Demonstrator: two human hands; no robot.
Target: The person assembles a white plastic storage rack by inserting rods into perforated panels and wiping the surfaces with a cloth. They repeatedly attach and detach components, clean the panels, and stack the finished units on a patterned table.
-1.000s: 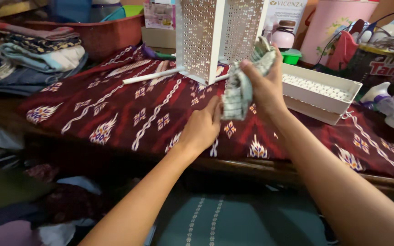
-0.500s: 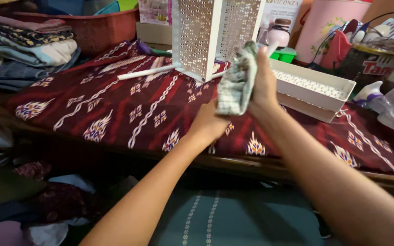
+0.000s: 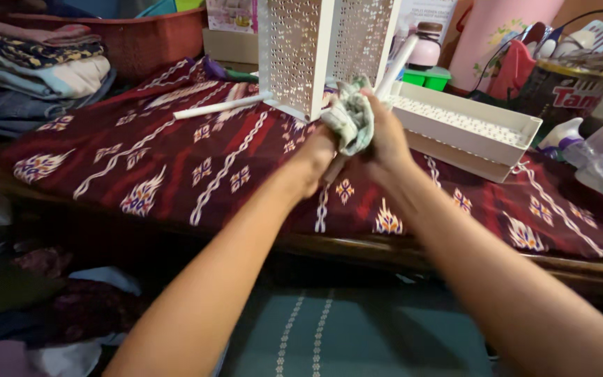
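Dark red patterned woven table cloth underneath. Tall white perforated metal panel upright, just behind hands. Right hand and left hand both clenched on crumpled pale green checked rag, above cloth. Risk: knocking panel over, standing so close.

A dark red patterned cloth is covering a wooden table; folded laundry is lying stacked at left.

Cloth: pale green-and-white print. Table cover: dark maroon with red stripes and white, yellow and purple woven motifs. Perforated panel: white. Tray: white. Basket: red. Flask: pink.
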